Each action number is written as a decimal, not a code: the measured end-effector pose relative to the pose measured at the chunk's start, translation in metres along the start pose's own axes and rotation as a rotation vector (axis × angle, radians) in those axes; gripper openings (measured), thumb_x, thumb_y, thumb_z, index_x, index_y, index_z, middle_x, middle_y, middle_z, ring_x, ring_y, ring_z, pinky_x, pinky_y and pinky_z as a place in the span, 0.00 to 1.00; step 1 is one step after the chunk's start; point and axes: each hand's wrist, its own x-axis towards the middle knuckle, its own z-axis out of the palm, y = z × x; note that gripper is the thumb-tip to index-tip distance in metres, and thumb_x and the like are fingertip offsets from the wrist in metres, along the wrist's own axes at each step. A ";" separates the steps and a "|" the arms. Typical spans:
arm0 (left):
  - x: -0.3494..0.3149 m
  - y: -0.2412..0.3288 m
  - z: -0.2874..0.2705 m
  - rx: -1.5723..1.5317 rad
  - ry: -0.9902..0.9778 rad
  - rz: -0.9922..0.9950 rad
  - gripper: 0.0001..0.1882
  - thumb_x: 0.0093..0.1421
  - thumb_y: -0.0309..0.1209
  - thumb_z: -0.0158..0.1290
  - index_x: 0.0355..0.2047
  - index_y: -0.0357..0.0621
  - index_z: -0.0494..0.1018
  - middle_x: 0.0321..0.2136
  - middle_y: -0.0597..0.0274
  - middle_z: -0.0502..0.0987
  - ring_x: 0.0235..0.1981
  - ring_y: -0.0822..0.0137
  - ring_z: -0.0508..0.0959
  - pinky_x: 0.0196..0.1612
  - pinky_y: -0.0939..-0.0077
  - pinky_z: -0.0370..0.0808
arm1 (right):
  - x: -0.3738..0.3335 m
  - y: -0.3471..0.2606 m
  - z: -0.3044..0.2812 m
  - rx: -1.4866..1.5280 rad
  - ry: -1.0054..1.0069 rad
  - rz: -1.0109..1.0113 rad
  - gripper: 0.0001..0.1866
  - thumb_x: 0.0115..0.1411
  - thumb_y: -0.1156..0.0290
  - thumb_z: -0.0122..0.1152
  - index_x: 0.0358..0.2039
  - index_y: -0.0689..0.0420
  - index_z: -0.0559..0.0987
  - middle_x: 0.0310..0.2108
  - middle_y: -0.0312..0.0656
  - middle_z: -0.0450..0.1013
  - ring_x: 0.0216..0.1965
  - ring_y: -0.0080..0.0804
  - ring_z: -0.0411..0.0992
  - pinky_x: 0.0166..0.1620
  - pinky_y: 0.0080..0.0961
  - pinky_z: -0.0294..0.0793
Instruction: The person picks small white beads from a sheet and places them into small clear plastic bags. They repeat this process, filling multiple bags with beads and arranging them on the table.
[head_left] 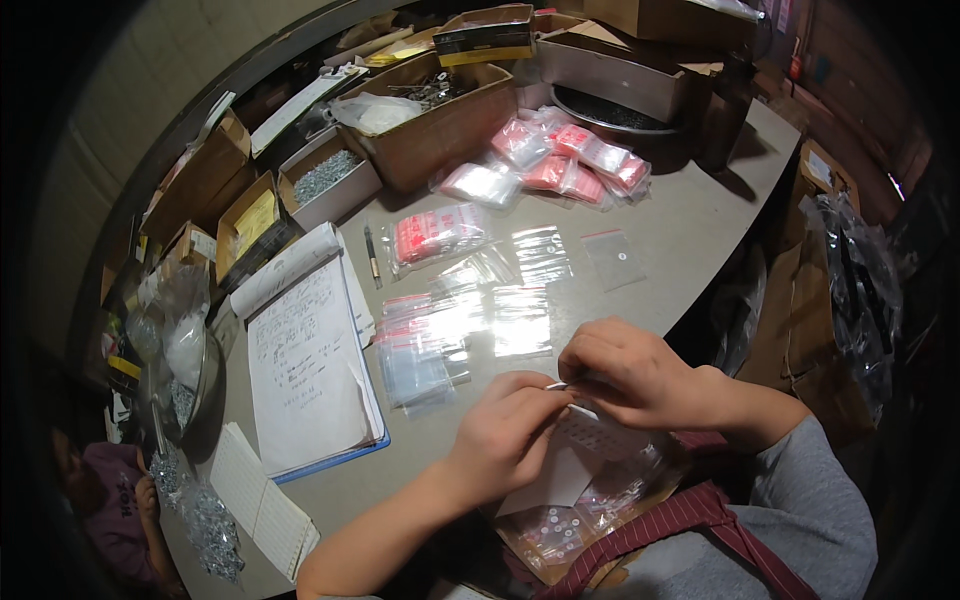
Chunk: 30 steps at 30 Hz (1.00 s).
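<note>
Close together over the table's near edge, my left hand (507, 430) and my right hand (630, 372) are both closed in a pinch. A small white piece (557, 386) shows between their fingertips; fingers cover most of it. Beneath the hands, a white sheet with rows of small marks (590, 437) lies tilted by my lap. Small round washers (550, 530) rest on clear plastic below it. Beyond my left hand is a stack of clear zip bags with red top edges (415, 365). A single zip bag (614, 260) with a small ring on it lies farther off.
A notebook (305, 370) on a blue board and a pen (373, 257) lie left. Red-and-clear bag packs (440, 235) sit mid-table. A brown bin (425, 130) and a box of screws (330, 180) stand behind. A person in purple (115, 500) is at lower left.
</note>
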 end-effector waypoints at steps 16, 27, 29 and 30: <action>0.001 0.001 0.000 0.013 0.005 -0.036 0.10 0.58 0.19 0.62 0.40 0.35 0.79 0.35 0.51 0.81 0.43 0.48 0.81 0.44 0.61 0.79 | 0.000 0.002 0.002 -0.110 0.089 -0.133 0.14 0.53 0.78 0.71 0.39 0.60 0.77 0.36 0.44 0.74 0.37 0.44 0.75 0.43 0.36 0.72; -0.001 0.000 0.001 -0.105 0.034 -0.215 0.07 0.60 0.22 0.62 0.39 0.36 0.80 0.37 0.49 0.82 0.40 0.49 0.82 0.42 0.63 0.79 | 0.001 0.003 0.012 -0.528 0.203 -0.352 0.13 0.46 0.71 0.63 0.34 0.59 0.78 0.32 0.41 0.72 0.34 0.41 0.73 0.40 0.36 0.74; -0.001 -0.001 -0.001 -0.169 0.005 -0.297 0.07 0.62 0.22 0.61 0.40 0.36 0.80 0.37 0.49 0.82 0.40 0.49 0.83 0.42 0.64 0.79 | 0.000 0.005 0.011 -0.551 0.176 -0.410 0.13 0.46 0.71 0.63 0.34 0.60 0.78 0.32 0.41 0.71 0.33 0.41 0.72 0.39 0.35 0.74; -0.001 -0.001 -0.001 -0.187 0.005 -0.304 0.07 0.62 0.23 0.61 0.40 0.36 0.80 0.37 0.49 0.82 0.40 0.50 0.83 0.42 0.65 0.79 | -0.002 0.006 0.010 -0.564 0.159 -0.439 0.14 0.46 0.71 0.63 0.34 0.60 0.78 0.32 0.42 0.71 0.33 0.41 0.72 0.39 0.35 0.74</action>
